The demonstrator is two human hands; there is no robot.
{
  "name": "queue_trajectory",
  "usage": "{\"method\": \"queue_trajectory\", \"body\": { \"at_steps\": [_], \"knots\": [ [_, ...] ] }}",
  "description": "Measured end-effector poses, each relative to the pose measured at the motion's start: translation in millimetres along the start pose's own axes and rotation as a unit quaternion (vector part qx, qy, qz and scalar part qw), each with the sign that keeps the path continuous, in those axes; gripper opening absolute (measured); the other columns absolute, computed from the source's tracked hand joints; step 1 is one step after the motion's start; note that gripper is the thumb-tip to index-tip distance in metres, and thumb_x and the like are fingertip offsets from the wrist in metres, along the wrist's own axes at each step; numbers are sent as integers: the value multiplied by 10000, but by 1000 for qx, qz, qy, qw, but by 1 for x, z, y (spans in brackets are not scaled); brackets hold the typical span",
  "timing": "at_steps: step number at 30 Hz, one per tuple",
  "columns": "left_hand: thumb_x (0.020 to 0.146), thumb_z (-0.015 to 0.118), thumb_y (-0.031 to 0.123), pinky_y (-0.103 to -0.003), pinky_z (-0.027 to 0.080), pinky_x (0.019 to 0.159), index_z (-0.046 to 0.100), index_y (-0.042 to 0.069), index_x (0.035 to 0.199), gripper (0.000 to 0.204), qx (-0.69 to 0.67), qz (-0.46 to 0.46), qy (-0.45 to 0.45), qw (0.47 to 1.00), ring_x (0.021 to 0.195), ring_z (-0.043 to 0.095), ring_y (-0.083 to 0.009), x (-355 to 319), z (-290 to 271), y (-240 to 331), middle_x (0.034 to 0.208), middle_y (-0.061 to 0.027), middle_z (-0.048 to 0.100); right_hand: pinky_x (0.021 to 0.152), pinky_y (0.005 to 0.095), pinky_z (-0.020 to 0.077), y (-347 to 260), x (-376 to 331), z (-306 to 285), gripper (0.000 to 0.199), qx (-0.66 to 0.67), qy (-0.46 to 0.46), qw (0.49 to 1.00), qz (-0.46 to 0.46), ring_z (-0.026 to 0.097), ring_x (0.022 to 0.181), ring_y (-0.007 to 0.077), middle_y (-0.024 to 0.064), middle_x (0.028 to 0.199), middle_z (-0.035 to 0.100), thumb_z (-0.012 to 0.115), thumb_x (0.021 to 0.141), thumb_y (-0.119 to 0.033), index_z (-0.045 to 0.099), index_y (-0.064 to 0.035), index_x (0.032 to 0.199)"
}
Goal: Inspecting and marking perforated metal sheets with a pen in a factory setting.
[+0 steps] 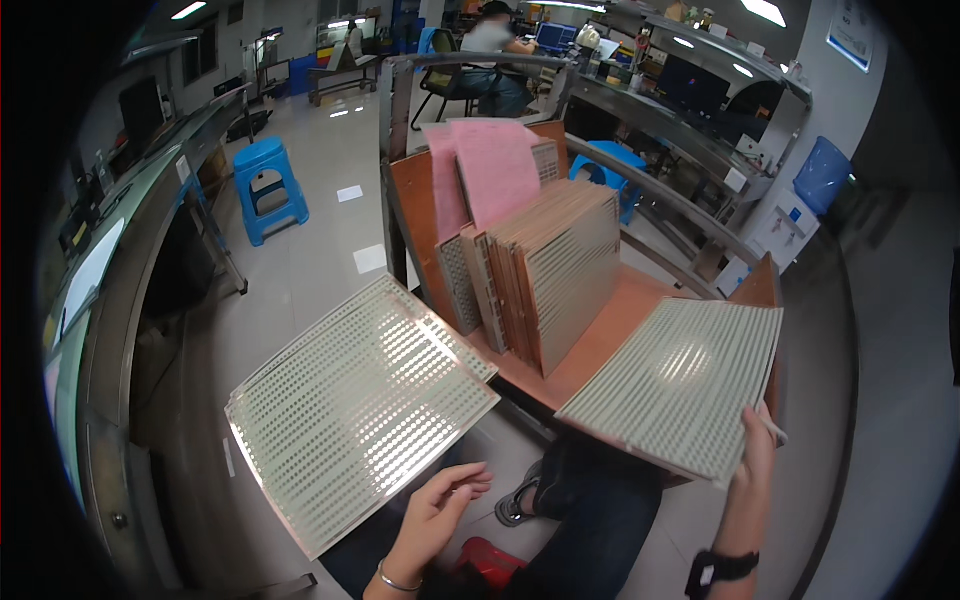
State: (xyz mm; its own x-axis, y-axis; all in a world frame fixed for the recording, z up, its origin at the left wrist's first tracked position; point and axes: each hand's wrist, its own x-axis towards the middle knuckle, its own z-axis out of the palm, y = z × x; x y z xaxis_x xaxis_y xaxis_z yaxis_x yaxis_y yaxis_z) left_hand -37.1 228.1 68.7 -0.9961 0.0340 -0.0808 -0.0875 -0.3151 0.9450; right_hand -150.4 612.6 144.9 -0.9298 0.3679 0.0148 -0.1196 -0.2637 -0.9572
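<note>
My right hand (pixel 757 452) grips the right edge of a circuit board panel (pixel 680 380), a pale sheet with rows of shiny pads. The panel is tilted, over the near right part of a copper-coloured cart shelf (pixel 570 375). My left hand (pixel 443 508) is empty, its fingers loosely bent and apart. It is beside the near right edge of another pale dotted panel (pixel 360 410), which lies on a second one whose edge shows beneath. What bears these two is mostly hidden; my left leg is under their near side.
On the cart, a row of upright panels (pixel 580 270) leans together, with pink sheets (pixel 495 170) behind. A metal frame (pixel 470 62) surrounds the cart. Blue stools (pixel 268 185) flank it, a bench (pixel 150 200) runs along the left, and a person (pixel 490 60) sits at the back.
</note>
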Motion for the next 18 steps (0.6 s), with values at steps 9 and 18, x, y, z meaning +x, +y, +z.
{"method": "queue_trajectory", "body": {
  "at_steps": [9, 18],
  "knots": [
    [797, 618, 40, -384, 447, 918, 618, 37, 1102, 306, 474, 111, 214, 847, 1021, 572, -305, -60, -76, 24, 1067, -130, 614, 835, 309, 464, 99, 177, 25, 300, -167, 8, 983, -77, 586, 942, 213, 117, 1056, 599, 414, 868, 26, 521, 64, 1145],
    [718, 699, 94, -499, 313, 1044, 523, 136, 1268, 580, 725, -2, 206, 657, 1245, 418, -355, -113, -94, 1, 1376, -117, 436, 741, 338, 528, 103, 108, 181, 451, -45, -286, 955, 65, 596, 930, 193, 107, 1147, 526, 541, 933, -314, 433, -59, 1289]
  ]
}}
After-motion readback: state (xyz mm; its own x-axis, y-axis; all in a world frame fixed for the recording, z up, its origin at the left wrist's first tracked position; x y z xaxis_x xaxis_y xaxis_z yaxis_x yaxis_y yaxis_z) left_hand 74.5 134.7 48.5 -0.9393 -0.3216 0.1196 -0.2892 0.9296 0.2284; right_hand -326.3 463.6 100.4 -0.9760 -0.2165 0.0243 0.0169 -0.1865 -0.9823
